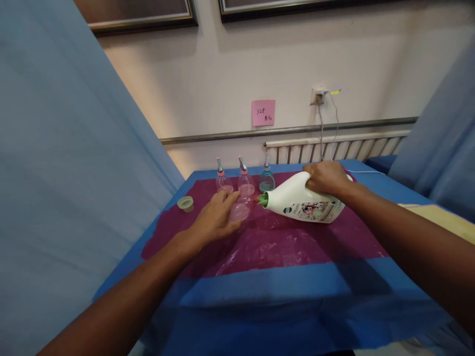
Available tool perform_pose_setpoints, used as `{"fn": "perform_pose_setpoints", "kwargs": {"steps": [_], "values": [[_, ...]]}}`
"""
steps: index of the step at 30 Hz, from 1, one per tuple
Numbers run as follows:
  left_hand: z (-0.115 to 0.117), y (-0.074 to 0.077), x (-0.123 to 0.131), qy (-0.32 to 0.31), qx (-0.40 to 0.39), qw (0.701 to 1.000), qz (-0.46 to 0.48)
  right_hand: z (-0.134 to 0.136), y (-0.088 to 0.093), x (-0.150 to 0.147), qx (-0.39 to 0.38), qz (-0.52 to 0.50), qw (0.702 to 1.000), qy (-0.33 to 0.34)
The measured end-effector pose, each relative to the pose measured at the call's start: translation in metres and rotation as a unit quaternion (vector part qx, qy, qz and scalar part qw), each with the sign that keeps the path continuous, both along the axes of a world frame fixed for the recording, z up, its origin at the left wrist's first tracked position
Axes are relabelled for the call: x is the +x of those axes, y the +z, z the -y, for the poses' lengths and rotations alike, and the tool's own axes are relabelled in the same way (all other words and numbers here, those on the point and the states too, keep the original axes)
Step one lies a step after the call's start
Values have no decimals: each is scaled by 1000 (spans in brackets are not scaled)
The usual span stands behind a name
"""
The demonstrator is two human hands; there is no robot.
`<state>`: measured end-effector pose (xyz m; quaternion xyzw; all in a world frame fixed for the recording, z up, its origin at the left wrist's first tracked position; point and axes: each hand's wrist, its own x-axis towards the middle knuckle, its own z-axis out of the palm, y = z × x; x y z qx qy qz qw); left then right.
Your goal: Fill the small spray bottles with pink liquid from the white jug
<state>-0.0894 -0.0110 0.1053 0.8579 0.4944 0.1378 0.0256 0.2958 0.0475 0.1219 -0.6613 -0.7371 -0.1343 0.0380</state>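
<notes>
My right hand (326, 177) is wrapped round the handle of a white detergent jug (282, 195), which is tipped on its side with its green spout (262, 200) pointing left. In my left hand (218, 215) is a clear pinkish bottle (240, 211), tilted so that its neck meets the spout. Whether liquid is flowing cannot be made out. Behind the hands stand two clear bottles with pink-collared pump tops, one on the left (223, 183) and one in the middle (245, 184), and a teal pump bottle (266, 182). Each has some liquid low inside.
A pale green cap (185, 203) lies left on the shiny maroon sheet (274, 247), over a blue-covered table (260, 287). A yellow cloth (438, 220) is at the right. Blue curtains (67, 148) hang at both sides; a railing (237, 134) and socket (317, 96) are behind.
</notes>
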Motion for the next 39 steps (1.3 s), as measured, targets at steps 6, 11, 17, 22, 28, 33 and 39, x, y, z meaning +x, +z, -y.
{"fn": "perform_pose_setpoints", "kwargs": {"steps": [6,11,17,22,28,33,39], "values": [[-4,2,0,-7,32,999,-41,1,2,0,-6,-4,1000,-1],[-6,6,0,-15,49,997,-51,1,0,0,-1,-6,1000,-1],[-4,13,7,1,68,992,-104,-1,0,0,-2,2,1000,6],[-1,18,10,8,74,990,-118,1,2,-2,-4,3,1000,4],[-1,19,9,10,83,987,-136,1,4,-4,-9,4,1000,4],[-1,18,10,6,83,988,-130,-1,2,-4,6,10,1000,12],[-1,22,13,1,83,985,-150,-2,3,-3,2,11,1000,14]]}}
